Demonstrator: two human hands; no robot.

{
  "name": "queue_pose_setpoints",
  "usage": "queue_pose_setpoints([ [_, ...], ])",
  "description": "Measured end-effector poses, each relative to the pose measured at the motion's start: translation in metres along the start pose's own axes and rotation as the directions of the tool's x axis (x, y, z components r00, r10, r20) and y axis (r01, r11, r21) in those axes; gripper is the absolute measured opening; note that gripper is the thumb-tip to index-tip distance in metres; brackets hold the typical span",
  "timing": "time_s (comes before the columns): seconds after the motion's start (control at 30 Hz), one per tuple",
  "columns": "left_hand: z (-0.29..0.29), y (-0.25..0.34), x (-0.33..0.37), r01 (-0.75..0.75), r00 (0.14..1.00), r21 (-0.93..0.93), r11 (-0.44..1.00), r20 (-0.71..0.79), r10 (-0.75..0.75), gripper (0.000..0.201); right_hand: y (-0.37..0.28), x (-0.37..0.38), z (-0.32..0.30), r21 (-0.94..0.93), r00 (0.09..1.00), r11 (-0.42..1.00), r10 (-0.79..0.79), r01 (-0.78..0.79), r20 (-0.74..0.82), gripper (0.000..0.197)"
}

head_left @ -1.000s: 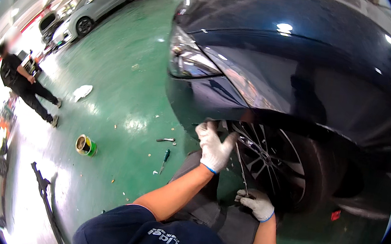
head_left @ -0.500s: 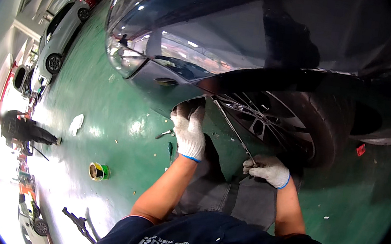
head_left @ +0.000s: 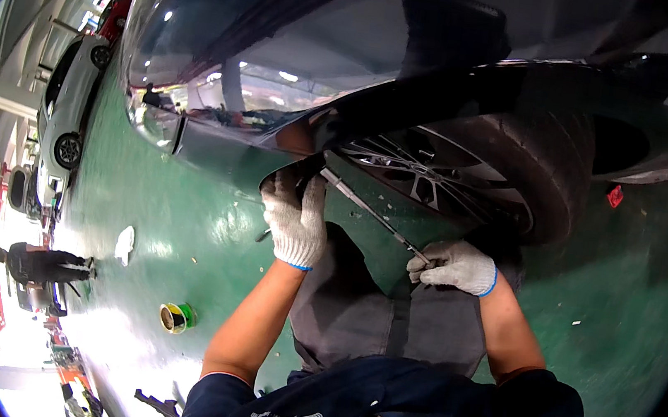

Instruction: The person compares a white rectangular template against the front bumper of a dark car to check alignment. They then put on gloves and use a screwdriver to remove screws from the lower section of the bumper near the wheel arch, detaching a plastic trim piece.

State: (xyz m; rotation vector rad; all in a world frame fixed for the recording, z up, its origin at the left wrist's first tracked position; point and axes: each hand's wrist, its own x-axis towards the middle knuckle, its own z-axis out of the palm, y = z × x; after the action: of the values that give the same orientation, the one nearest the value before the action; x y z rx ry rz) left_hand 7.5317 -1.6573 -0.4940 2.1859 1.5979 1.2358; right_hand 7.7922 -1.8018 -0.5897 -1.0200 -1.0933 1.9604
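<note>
My left hand (head_left: 297, 225), in a white knit glove with a blue cuff, reaches up to the lower corner of the dark car's bumper (head_left: 223, 163). Its fingers are stretched and apart at the dark opening ahead of the wheel; the fingertips are partly hidden. Closed around the lower end of a ratchet wrench (head_left: 375, 215), long, slim and metal, is my gloved right hand (head_left: 452, 266). The tool slants up and left to its thicker end, which meets the wheel-arch edge beside my left hand. What that end engages is hidden.
Right of the tool is the wheel (head_left: 429, 178) with its tyre. A tin (head_left: 177, 318) and a white rag (head_left: 124, 244) lie on the green floor (head_left: 182, 223) at left. Farther off are a person in dark clothes (head_left: 43, 265) and a white car (head_left: 66, 117). A red scrap (head_left: 615, 195) lies behind the tyre.
My view has shifted, with the car and wheel now higher and farther left. Both hands keep their places at the bumper and on the wrench, whose slant has become flatter.
</note>
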Motion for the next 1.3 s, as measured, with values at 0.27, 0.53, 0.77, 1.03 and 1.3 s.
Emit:
queue_pose_setpoints([
  [0.27, -0.006, 0.001, 0.021, -0.166, 0.976, 0.083, 0.983, 0.155, 0.152, 0.028, -0.005, 0.000, 0.001, -0.020, 0.998, 0.998, -0.059, 0.059, 0.011, 0.026],
  [0.53, 0.053, 0.027, 0.047, -0.287, 0.939, 0.099, 0.953, 0.227, 0.260, 0.036, -0.002, 0.002, -0.008, -0.121, 0.973, 0.966, -0.231, 0.230, 0.011, 0.031],
  [0.77, 0.083, 0.009, 0.061, -0.390, 0.921, 0.045, 0.920, 0.026, 0.389, 0.029, -0.004, 0.024, -0.008, -0.148, 0.981, 0.972, -0.191, 0.185, -0.027, 0.034],
  [1.03, 0.062, -0.022, 0.054, -0.165, 0.965, -0.180, 0.970, 0.173, 0.196, 0.034, -0.016, 0.088, 0.020, 0.193, 0.966, 0.950, -0.257, 0.247, 0.027, 0.033],
  [1.3, 0.045, -0.058, 0.042, -0.497, 0.864, 0.135, 0.857, -0.014, 0.504, 0.039, -0.004, 0.150, 0.018, 0.167, 0.930, 0.920, -0.364, 0.354, 0.037, 0.027],
])
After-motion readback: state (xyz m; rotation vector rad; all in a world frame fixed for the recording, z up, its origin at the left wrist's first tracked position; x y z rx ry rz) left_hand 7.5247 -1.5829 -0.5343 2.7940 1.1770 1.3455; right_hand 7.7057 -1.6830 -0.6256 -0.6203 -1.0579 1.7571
